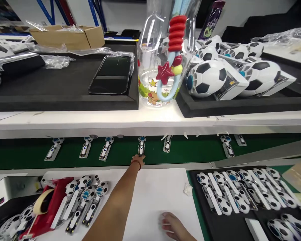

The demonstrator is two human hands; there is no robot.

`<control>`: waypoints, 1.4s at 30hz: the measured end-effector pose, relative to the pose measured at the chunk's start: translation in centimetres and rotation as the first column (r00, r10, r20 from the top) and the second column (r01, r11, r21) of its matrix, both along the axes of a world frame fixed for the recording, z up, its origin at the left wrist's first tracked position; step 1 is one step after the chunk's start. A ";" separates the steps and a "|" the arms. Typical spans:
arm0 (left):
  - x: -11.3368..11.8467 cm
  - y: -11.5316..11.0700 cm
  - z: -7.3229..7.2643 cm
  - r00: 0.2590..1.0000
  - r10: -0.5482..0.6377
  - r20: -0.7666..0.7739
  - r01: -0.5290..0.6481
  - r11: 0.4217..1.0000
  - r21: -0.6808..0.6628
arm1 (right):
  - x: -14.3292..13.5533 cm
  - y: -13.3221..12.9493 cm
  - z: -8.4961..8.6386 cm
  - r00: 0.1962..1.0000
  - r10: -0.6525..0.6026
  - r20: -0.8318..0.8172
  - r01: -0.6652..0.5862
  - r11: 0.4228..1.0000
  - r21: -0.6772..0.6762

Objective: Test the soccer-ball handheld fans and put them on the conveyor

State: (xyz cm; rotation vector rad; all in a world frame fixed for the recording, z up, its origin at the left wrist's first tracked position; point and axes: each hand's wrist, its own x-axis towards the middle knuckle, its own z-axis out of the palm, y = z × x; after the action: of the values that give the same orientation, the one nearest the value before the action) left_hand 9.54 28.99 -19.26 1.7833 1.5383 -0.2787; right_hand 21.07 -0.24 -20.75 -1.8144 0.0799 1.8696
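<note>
The left hand (pixel 138 160) is stretched out to the green conveyor belt (pixel 27 154), fingertips on the fourth football-patterned part (pixel 141 146) in a row of seven; I cannot tell how far the fingers are closed. The right hand (pixel 171 226) rests on the white mat (pixel 153 190), blurred, fingers loosely curled around nothing I can make out. One red tape dispenser (pixel 48 207) sits at the left

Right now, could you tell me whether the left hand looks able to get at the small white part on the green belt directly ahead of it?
Probably yes. The left hand is stretched out over the belt's near rail with its fingers at the lower end of the small white part; nothing stands between them, and the shelf sits above the belt.
</note>
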 end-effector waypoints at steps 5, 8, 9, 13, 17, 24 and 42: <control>-0.5 -2.2 1.5 0.983 0.025 0.182 -0.043 0.995 0.095 | 1.3 2.6 2.3 0.995 -0.094 0.016 0.092 0.992 0.090; -1.3 -6.5 4.1 0.949 0.058 0.311 -0.108 0.983 0.146 | 1.2 5.5 4.5 0.982 -0.178 -0.065 0.187 0.962 0.197; -1.7 -8.5 5.2 0.935 0.065 0.348 -0.124 0.981 0.151 | 1.0 6.6 5.3 0.972 -0.208 -0.105 0.227 0.946 0.232; -4.1 -17.9 9.6 0.890 0.032 0.455 -0.108 0.984 0.142 | -0.2 10.1 7.9 0.925 -0.294 -0.240 0.357 0.888 0.291; -6.5 -24.8 12.2 0.852 0.023 0.523 -0.106 0.986 0.130 | -2.7 10.9 10.3 0.905 -0.312 -0.288 0.397 0.864 0.311; -7.1 -26.4 15.1 0.474 0.473 0.742 -0.421 0.863 -0.281 | -6.8 7.5 17.1 0.929 -0.283 -0.239 0.368 0.779 0.508; -7.0 -28.4 19.3 0.196 0.603 0.773 -0.146 0.798 -0.585 | -5.6 3.0 23.6 0.990 0.142 -0.003 -0.107 0.754 0.648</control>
State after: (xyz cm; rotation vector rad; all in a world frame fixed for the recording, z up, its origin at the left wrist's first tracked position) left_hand 2.55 0.55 0.01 0.7750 0.8250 0.6461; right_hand 15.43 2.79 2.84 -1.3003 -0.6185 1.7275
